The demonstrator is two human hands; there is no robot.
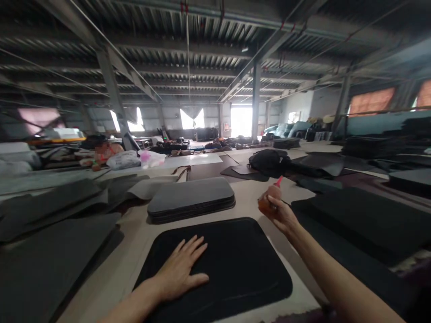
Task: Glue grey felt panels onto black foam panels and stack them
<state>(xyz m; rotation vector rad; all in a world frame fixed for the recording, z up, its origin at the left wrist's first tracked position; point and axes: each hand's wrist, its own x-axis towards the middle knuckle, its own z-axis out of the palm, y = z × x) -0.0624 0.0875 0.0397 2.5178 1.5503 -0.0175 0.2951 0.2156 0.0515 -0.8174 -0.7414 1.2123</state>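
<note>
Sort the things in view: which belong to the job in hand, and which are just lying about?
In hand:
black panel, under the flat left hand
pink-tipped bottle, held in the right hand
grey panel stack just beyond, probably

Lying about, it seems:
pink-and-white plastic bag, further back
black bundle, beyond the bottle
dark sheets at the left

Flat black panel [240, 260], red-tipped bottle [266, 207]
</note>
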